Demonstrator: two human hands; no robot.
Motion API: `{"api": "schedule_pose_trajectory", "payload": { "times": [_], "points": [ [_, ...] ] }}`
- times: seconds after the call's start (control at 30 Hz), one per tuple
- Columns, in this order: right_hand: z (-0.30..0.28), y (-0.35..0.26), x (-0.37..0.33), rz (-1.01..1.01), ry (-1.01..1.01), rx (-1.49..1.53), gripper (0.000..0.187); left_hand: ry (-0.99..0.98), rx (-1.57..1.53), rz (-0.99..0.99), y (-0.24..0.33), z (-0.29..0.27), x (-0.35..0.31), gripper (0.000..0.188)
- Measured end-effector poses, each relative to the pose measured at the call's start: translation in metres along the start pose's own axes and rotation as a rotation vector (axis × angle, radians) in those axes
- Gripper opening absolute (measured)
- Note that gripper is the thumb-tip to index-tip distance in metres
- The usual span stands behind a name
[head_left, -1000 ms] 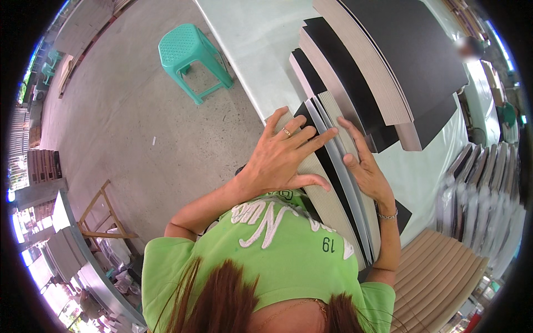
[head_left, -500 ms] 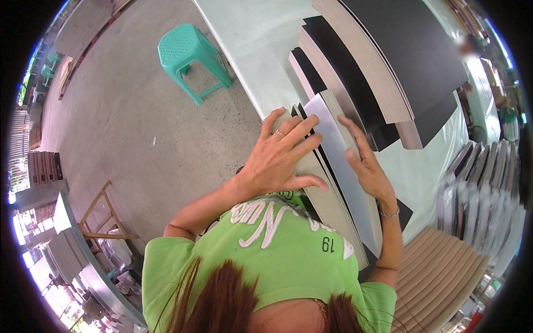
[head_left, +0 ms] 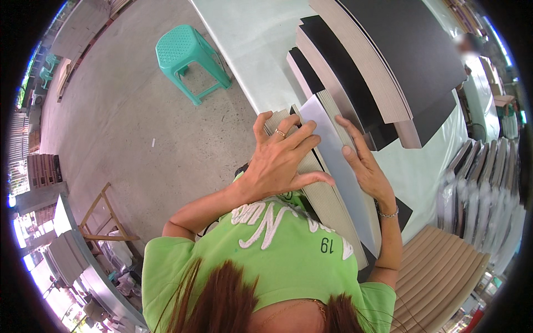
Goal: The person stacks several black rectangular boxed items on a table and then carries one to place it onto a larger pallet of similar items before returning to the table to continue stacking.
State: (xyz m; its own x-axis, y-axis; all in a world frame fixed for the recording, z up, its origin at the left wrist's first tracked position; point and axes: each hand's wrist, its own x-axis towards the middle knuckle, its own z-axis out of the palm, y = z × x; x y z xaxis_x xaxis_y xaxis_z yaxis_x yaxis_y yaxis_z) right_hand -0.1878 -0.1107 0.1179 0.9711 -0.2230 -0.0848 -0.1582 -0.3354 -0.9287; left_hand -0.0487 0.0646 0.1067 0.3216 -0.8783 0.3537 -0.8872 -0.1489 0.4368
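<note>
A bundle of thin grey boards [head_left: 331, 202] stands on edge at the table's near side, against my front. Beside it leans a pale, glossy white sheet or board [head_left: 343, 158] with more grey board edges along its right side. Over the top of the bundle lies my left hand [head_left: 286, 147], fingers spread and bent across the edges, thumb stretched along them. My right hand [head_left: 366, 164] rests with extended fingers against the right side of the white piece. A dark gap shows between the two parts; the lower ends are partly hidden by my arm and shirt.
Stacks of black-covered boards [head_left: 355, 72] stand on the white table [head_left: 244, 33] farther off. Plastic-wrapped stacks [head_left: 477, 188] and a pile of tan padded pieces [head_left: 438, 277] are at the right. A green stool [head_left: 186, 53] stands on the floor [head_left: 122, 111], left of the table.
My left hand has shifted slightly right, its fingers bending more over the board edges. The dark gap near its fingertips looks narrower. My right hand stays nearly in place.
</note>
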Motion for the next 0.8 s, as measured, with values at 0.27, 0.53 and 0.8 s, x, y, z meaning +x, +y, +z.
{"api": "schedule_pose_trajectory", "payload": {
  "times": [0.27, 0.53, 0.8],
  "points": [
    [0.0, -0.002, 0.0, 0.0, -0.002, -0.067, 0.084, -0.005, 0.025, 0.003, -0.002, 0.001, -0.003, 0.078],
    [-0.003, -0.003, 0.001, 0.074, -0.004, -0.046, 0.101, -0.014, 0.029, 0.019, -0.008, -0.001, -0.009, 0.082],
    [-0.002, -0.004, 0.002, 0.12, -0.004, -0.017, 0.106, 0.017, 0.025, 0.088, -0.023, 0.001, -0.024, 0.077]
  ]
}}
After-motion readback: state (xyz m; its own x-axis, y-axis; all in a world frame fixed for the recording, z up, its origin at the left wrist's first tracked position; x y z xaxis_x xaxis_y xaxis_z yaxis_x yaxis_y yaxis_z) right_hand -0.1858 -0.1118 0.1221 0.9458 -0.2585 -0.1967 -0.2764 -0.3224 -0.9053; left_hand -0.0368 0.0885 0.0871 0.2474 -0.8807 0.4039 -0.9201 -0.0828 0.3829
